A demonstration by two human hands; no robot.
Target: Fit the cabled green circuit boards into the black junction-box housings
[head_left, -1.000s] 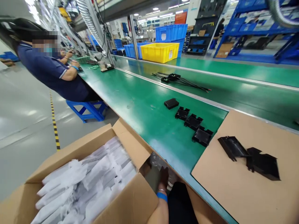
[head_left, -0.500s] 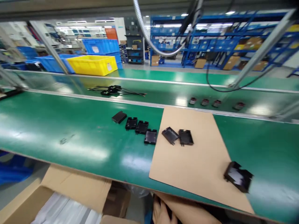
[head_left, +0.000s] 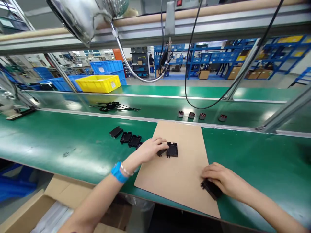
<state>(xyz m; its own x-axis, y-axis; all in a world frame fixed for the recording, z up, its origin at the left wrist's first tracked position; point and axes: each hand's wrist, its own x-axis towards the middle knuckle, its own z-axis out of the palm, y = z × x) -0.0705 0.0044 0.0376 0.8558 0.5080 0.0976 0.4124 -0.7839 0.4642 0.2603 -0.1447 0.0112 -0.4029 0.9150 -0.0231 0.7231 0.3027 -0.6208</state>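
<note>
My left hand point(head_left: 152, 149), with a blue band at the wrist, reaches over the cardboard sheet point(head_left: 179, 174). Its fingers wrap over a small black tray point(head_left: 161, 152), mostly hidden beneath them. Just right of that lies another open black tray point(head_left: 172, 149). Near the sheet's right edge, my right hand point(head_left: 216, 176) has its fingers closed on a larger black housing point(head_left: 212, 189), which rests low at the edge. Left of the sheet are a black box point(head_left: 116, 132) and black trays point(head_left: 126, 137), one partly covered by my left wrist.
Several small round parts point(head_left: 191, 115) and black cables point(head_left: 114, 106) lie behind the metal rail. A yellow bin point(head_left: 98, 83) stands at the back left. An open carton point(head_left: 60, 191) is below the table's front edge. A lamp point(head_left: 85, 19) and a cable hang above.
Both hands have come over the table, the left onto the left tray on the sheet, the right onto the large housing. The view has tilted up and shifted.
</note>
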